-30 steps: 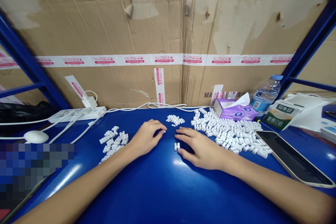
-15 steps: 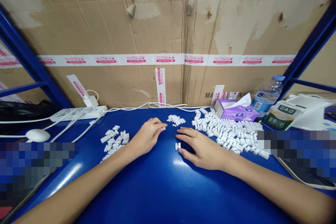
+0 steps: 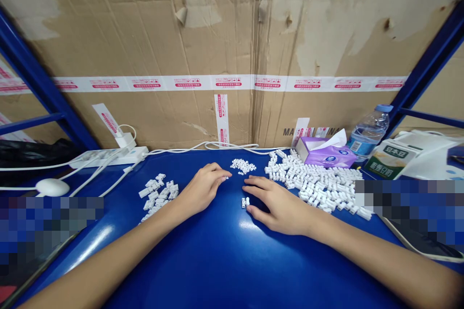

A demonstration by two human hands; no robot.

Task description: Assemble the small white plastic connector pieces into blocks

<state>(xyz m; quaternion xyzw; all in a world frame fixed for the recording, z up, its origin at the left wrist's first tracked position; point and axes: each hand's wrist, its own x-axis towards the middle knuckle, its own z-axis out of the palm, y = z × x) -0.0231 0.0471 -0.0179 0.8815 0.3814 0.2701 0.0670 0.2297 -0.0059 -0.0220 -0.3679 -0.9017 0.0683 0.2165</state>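
My left hand is closed in a pinch, with a small white plastic piece showing at its fingertips. Just beyond those fingertips lies a little heap of similar small white pieces. My right hand rests over the blue tabletop, fingers spread and thumb apart from them. By that thumb's tip sits a small white block, like a wire connector, with a rounded white part against its right side; whether the thumb touches it I cannot tell.
Many white connector-like blocks spread behind my right hand, and a smaller group lies left of my left forearm. Along the back are a power strip with cables, a purple tissue pack, a water bottle and a carton.
The fingers of my left hand have shifted slightly around the small white piece. My right hand and the block by its thumb have stayed in place.
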